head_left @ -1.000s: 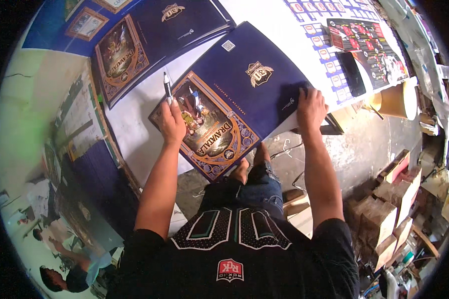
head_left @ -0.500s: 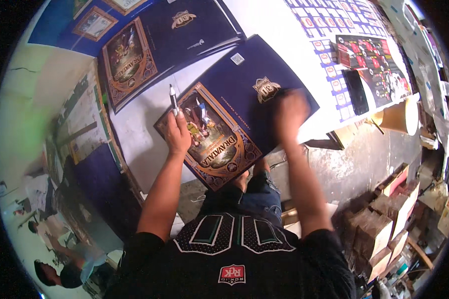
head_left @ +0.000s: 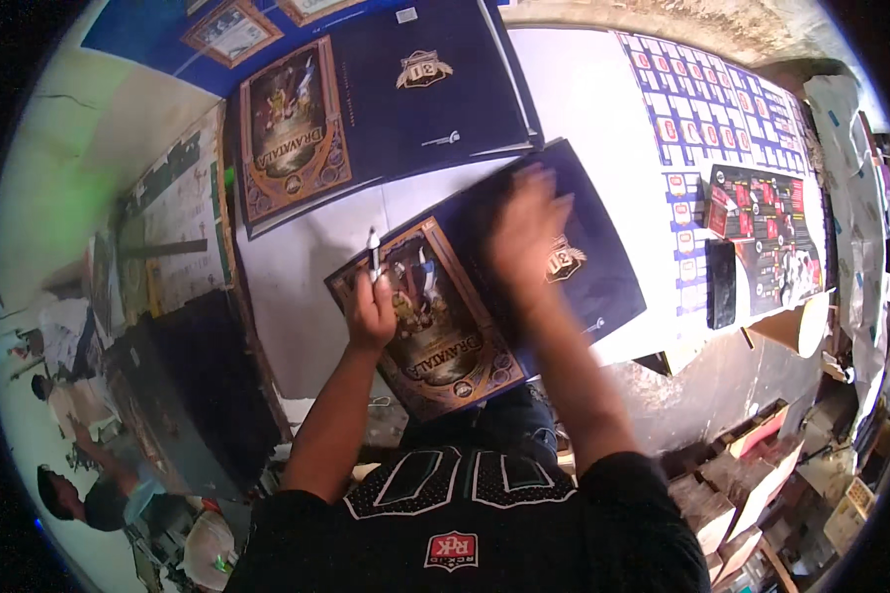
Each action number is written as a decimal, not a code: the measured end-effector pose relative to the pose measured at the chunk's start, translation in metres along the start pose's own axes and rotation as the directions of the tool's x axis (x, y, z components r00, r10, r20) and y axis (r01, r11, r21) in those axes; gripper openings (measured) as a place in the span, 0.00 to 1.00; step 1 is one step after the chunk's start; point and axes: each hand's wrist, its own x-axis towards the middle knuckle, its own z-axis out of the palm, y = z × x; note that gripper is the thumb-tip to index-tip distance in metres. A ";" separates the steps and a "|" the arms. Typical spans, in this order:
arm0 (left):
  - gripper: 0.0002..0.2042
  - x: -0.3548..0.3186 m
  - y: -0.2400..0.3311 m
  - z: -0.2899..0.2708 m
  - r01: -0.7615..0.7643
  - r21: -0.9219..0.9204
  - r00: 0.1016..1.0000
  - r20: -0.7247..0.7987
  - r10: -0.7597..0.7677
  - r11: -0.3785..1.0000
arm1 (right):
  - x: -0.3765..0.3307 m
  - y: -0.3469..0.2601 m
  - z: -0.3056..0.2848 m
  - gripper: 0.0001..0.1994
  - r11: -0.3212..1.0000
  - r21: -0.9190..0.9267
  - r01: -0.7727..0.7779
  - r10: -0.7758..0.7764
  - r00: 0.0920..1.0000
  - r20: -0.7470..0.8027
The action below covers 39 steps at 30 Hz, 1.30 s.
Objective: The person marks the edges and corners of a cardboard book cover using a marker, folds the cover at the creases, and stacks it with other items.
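A dark blue printed cover sheet [head_left: 603,282] lies tilted on the white table, overhanging its near edge. It bears a framed, coloured picture on the left and a gold emblem on the right. My left hand [head_left: 372,311] is closed on a pen [head_left: 373,252] with a pale barrel and dark parts, its tip pointing away from me. That hand rests at the sheet's left edge, over the picture. My right hand [head_left: 529,232], smeared by motion, is over the middle of the sheet with fingers stretched out and nothing visible in them; whether it touches the sheet, I cannot tell.
Matching dark blue covers [head_left: 405,119] lie stacked at the far left. To the right are a blue-and-white patterned sheet [head_left: 682,109], a red-and-black printed sheet [head_left: 771,227] and a black phone [head_left: 722,284]. Cardboard boxes [head_left: 722,504] stand at lower right; people [head_left: 99,499] are at lower left.
My right hand has swept leftward from the sheet's right side to its middle, uncovering the right edge. My left hand still grips the pen. The whole view has shifted.
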 end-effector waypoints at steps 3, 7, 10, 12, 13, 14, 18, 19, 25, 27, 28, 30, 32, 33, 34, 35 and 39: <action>0.14 -0.004 0.000 -0.004 -0.141 0.167 0.983 -0.096 0.159 0.976 | -0.068 -0.083 -0.053 0.24 0.674 0.632 0.383 -0.577 0.807 0.126; 0.13 -0.004 0.004 0.001 -0.027 0.119 0.997 -0.063 0.035 0.992 | 0.024 0.033 -0.012 0.17 0.956 0.277 0.099 -0.134 0.985 0.108; 0.13 0.003 -0.012 0.002 -0.108 0.224 0.991 -0.050 0.123 0.969 | 0.055 0.116 0.006 0.21 0.953 0.281 -0.111 0.103 0.994 0.043; 0.13 0.001 0.007 0.002 0.001 0.121 1.000 -0.028 0.002 0.993 | 0.035 0.125 0.011 0.22 0.958 0.259 -0.127 0.123 0.992 0.033; 0.13 -0.001 0.007 0.003 0.002 0.123 0.998 -0.058 0.005 0.992 | 0.014 0.119 0.011 0.22 0.934 0.325 -0.147 0.153 0.988 0.008; 0.13 -0.001 -0.004 0.002 -0.073 0.198 0.991 -0.096 0.093 0.978 | -0.005 0.105 -0.002 0.22 0.911 0.356 -0.209 0.172 0.976 0.133; 0.18 -0.001 -0.005 0.002 -0.140 0.149 0.981 -0.111 0.157 0.979 | 0.016 0.100 -0.030 0.22 0.687 0.391 -0.612 0.439 0.779 0.447; 0.18 0.001 0.000 0.003 -0.082 0.087 0.995 -0.051 0.087 0.993 | 0.027 0.110 -0.024 0.22 0.693 0.400 -0.600 0.439 0.791 0.426; 0.16 0.004 0.031 -0.003 -0.044 0.103 0.999 -0.006 0.045 0.994 | 0.062 0.140 -0.043 0.24 0.678 0.365 -0.638 0.386 0.731 0.563; 0.14 0.000 0.017 -0.005 -0.063 0.078 0.996 -0.053 0.067 0.995 | 0.060 0.158 -0.057 0.23 0.518 0.526 -0.674 -0.018 0.607 0.795; 0.13 -0.001 0.005 -0.007 -0.110 0.083 0.989 -0.085 0.117 0.990 | 0.054 0.158 -0.067 0.22 0.469 0.573 -0.672 -0.040 0.632 0.774; 0.12 -0.003 -0.007 -0.015 -0.201 0.136 0.958 -0.179 0.224 0.970 | 0.038 0.153 -0.097 0.22 0.391 0.630 -0.671 -0.031 0.674 0.738; 0.14 -0.005 -0.009 -0.025 -0.258 -0.231 0.883 -0.450 0.132 0.938 | 0.028 0.144 -0.154 0.19 0.320 0.710 -0.627 0.022 0.755 0.656; 0.15 -0.008 -0.005 -0.032 -0.324 -0.496 0.832 -0.554 -0.007 0.806 | 0.021 0.150 -0.167 0.18 0.254 0.793 -0.554 0.025 0.823 0.567; 0.16 -0.017 0.012 -0.045 -0.362 -0.566 0.755 -0.644 -0.123 0.740 | 0.014 0.150 -0.199 0.18 0.137 0.850 -0.509 0.012 0.859 0.513; 0.18 -0.021 0.043 -0.064 -0.415 -0.630 0.677 -0.696 -0.240 0.657 | 0.000 0.175 -0.210 0.17 0.040 0.878 -0.476 0.051 0.879 0.474; 0.23 -0.062 0.117 -0.142 -0.373 -0.610 0.566 -0.747 -0.349 0.699 | -0.057 0.216 -0.260 0.22 0.051 0.999 0.018 0.032 0.999 -0.019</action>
